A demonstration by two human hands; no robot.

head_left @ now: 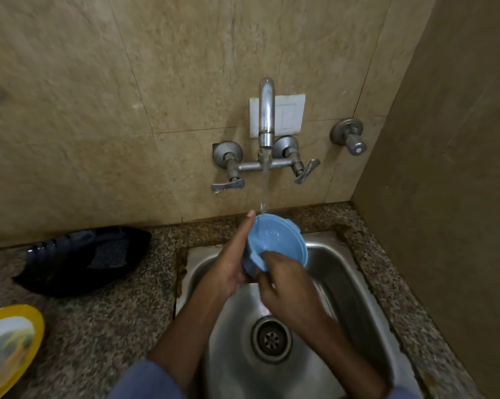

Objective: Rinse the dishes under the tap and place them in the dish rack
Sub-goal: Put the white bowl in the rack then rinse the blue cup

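A light blue plastic bowl (280, 240) is held tilted over the steel sink (355, 272), right under the tap (266, 110). Water runs from the spout into the bowl. My left hand (231, 263) grips the bowl's left side and base, index finger stretched up along the rim. My right hand (286, 289) holds the near rim, with fingers reaching inside the bowl.
A dark, glossy dish (84, 257) lies on the speckled granite counter (99, 326) left of the sink. A yellow-rimmed plate (9, 347) sits at the lower left edge. Two lever handles flank the tap; a side wall closes the right. The drain (271, 338) is open.
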